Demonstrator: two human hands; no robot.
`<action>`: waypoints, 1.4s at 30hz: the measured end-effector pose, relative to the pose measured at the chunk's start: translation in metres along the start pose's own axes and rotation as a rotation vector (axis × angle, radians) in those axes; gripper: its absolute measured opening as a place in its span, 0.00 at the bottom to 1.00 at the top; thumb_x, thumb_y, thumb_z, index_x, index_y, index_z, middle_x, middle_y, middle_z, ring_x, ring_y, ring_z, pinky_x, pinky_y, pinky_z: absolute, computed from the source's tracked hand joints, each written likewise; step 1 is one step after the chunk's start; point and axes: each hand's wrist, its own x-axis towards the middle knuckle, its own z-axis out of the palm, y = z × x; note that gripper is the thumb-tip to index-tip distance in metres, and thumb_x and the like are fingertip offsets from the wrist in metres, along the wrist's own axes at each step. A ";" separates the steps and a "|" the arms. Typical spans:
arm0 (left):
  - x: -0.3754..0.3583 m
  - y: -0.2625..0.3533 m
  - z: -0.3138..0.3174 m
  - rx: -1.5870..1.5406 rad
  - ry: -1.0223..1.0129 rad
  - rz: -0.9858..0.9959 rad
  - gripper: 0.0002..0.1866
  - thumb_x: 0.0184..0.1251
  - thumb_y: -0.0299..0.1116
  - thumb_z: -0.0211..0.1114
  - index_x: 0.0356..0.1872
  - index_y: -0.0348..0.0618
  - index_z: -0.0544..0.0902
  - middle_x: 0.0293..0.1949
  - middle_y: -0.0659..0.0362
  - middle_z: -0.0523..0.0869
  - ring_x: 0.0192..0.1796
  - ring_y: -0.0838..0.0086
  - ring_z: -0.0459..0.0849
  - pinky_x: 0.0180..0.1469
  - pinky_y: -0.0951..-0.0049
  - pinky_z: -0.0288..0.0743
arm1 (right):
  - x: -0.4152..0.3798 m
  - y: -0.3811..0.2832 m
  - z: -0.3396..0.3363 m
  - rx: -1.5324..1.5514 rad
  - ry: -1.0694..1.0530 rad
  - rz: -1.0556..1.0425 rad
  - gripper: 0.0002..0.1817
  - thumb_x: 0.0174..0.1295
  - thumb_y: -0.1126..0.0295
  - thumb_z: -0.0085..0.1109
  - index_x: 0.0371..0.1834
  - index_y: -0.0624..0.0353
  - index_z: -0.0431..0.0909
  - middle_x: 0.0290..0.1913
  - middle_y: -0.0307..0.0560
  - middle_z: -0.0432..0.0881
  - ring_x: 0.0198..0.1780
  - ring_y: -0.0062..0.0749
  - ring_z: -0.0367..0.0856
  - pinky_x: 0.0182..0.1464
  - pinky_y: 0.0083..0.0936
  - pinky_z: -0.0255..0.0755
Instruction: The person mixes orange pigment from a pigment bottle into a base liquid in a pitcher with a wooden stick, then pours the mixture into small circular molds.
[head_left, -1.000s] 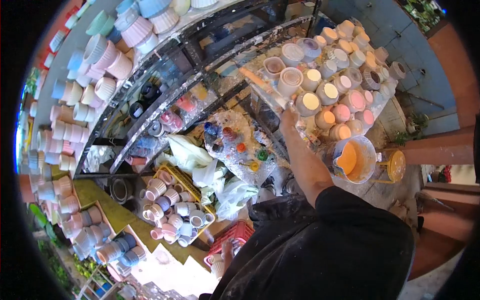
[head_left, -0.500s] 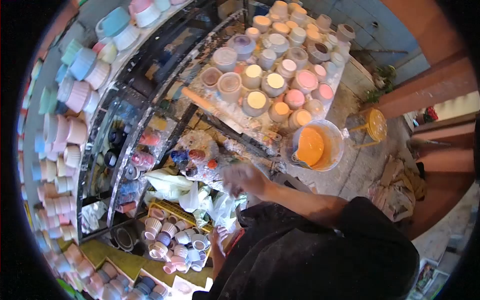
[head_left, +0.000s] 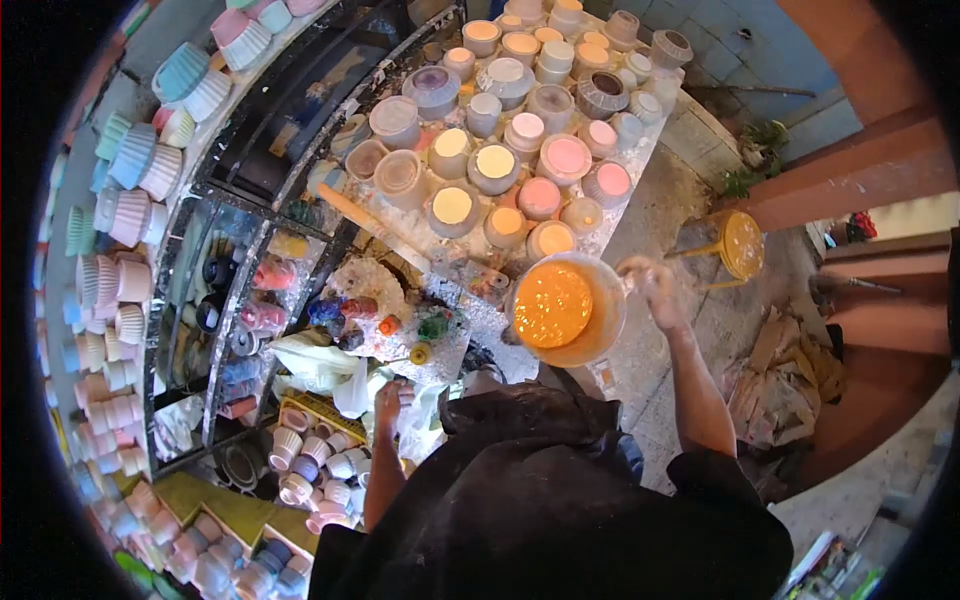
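A round, translucent plastic jug holds bright orange liquid just beyond the front edge of the work table. My right hand is at the jug's right side, fingers curled round its handle. Lower left, my left hand hangs beside pale plastic bags, its fingers loosely apart and holding nothing. Round moulds crowd the table; some are filled with yellow, pink or orange material.
Shelves of pastel pots line the left side. Below them, a yellow crate holds more pots. Small paint bottles stand on a spattered surface. To the right are a yellow stool and crumpled sacking.
My right hand has moved from above the paint bottles over to the jug's right side. My left hand has come up from beside the crate. The view has shifted.
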 end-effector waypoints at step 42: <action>0.199 0.286 0.165 0.309 0.731 0.633 0.22 0.56 0.42 0.61 0.53 0.48 0.74 0.45 0.26 0.73 0.47 0.39 0.76 0.53 0.48 0.68 | 0.142 -0.181 0.006 0.352 0.078 -0.064 0.16 0.52 0.71 0.62 0.37 0.59 0.64 0.33 0.38 0.66 0.36 0.25 0.70 0.49 0.28 0.70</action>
